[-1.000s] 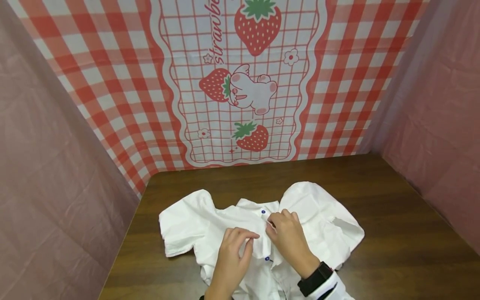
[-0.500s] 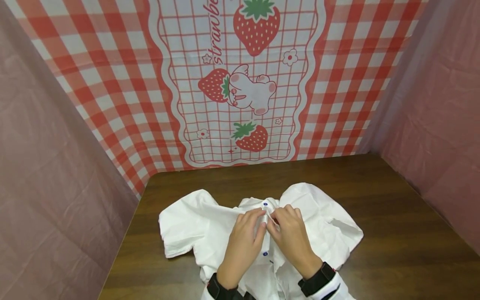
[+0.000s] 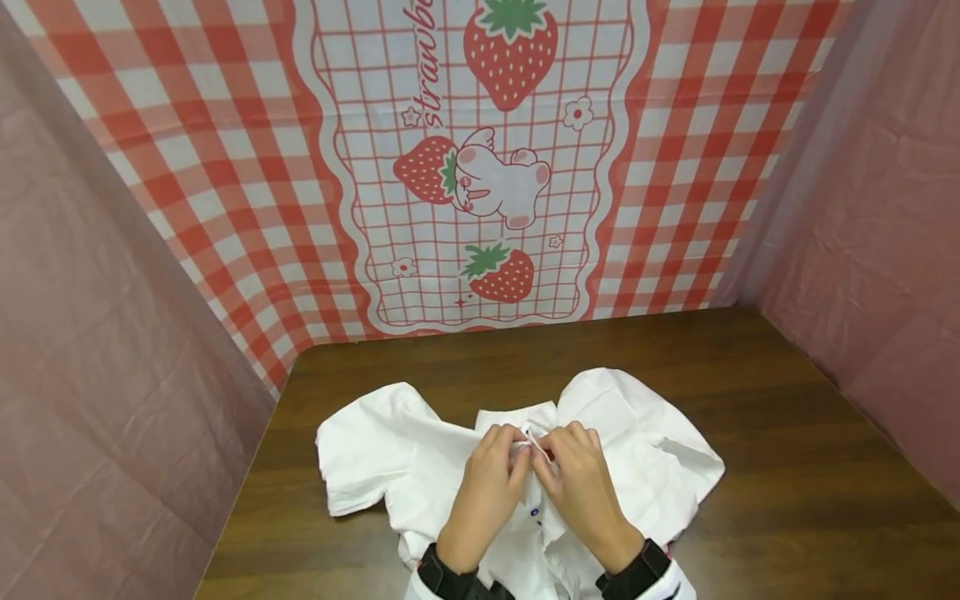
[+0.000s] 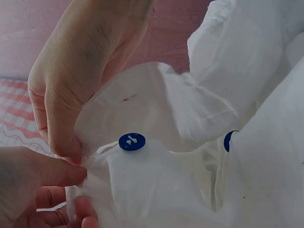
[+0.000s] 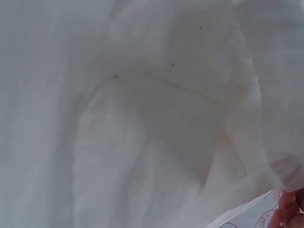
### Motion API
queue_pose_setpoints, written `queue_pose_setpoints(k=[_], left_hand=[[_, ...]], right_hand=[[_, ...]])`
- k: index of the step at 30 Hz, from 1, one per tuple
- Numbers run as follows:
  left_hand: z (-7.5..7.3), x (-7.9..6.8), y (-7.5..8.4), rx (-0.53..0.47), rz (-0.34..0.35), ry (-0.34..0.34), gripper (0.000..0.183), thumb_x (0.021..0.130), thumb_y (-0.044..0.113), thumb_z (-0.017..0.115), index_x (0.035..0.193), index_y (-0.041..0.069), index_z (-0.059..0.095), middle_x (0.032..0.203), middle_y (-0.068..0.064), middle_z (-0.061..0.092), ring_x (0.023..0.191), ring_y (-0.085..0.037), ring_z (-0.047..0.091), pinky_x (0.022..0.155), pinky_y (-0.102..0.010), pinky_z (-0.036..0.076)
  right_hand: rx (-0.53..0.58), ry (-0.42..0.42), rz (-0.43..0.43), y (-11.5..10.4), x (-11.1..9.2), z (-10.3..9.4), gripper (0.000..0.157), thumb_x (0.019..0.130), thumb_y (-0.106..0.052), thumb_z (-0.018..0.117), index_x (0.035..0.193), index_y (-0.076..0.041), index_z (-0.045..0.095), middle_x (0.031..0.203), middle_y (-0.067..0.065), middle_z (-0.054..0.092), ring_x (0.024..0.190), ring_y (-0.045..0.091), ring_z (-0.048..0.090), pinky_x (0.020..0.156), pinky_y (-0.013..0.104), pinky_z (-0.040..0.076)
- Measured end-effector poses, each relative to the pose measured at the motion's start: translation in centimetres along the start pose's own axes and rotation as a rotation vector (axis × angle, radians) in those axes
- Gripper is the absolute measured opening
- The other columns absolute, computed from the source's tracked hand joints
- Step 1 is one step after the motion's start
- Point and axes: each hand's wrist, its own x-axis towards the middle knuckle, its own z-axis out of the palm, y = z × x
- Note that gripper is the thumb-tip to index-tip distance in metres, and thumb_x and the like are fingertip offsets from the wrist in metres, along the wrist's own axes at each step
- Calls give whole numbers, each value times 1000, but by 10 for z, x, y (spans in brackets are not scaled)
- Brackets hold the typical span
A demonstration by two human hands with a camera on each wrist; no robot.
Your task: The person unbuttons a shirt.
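Left hand (image 3: 480, 496) moved in beside right hand (image 3: 583, 483), I see both pinching white shirt (image 3: 427, 467), blue button (image 3: 534, 512) between them.

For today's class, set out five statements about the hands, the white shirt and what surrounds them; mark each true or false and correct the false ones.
1. The left hand and right hand both pinch cloth at the front of the white shirt. True.
2. The buttons in the left wrist view are red. False: the buttons there are blue.
3. A black band sits on each wrist. True.
4. The shirt lies on a red-and-white checked cloth. False: it lies on a brown table; the checked cloth hangs behind.
5. White cloth fills most of the right wrist view. True.
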Motion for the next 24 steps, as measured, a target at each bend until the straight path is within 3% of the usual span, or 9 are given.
queue_pose_setpoints(k=[6, 15, 24], left_hand=[[1, -3, -1, 1, -9, -6, 8, 87, 13, 61, 92, 7, 63, 77, 0, 52, 61, -4, 42, 56, -16, 39], [3, -6, -2, -22, 6, 27, 7, 86, 14, 64, 89, 8, 65, 73, 3, 46, 59, -1, 37, 54, -13, 35], [0, -8, 2, 50, 48, 36, 3, 84, 10, 65, 86, 10, 64, 75, 1, 48, 59, -3, 36, 54, -15, 36]], right_hand=[[15, -39, 43, -2, -3, -3, 5, 78, -12, 61, 76, -9, 58, 69, -2, 57, 67, 13, 45, 66, 28, 30], [-22, -1, 40, -7, -1, -7, 7, 75, -9, 66, 80, -5, 63, 69, -2, 59, 65, 12, 48, 63, 27, 32], [-41, -26, 27, -11, 2, -9, 6, 77, -11, 64, 79, -7, 60, 73, -2, 56, 69, 15, 48, 63, 27, 30]])
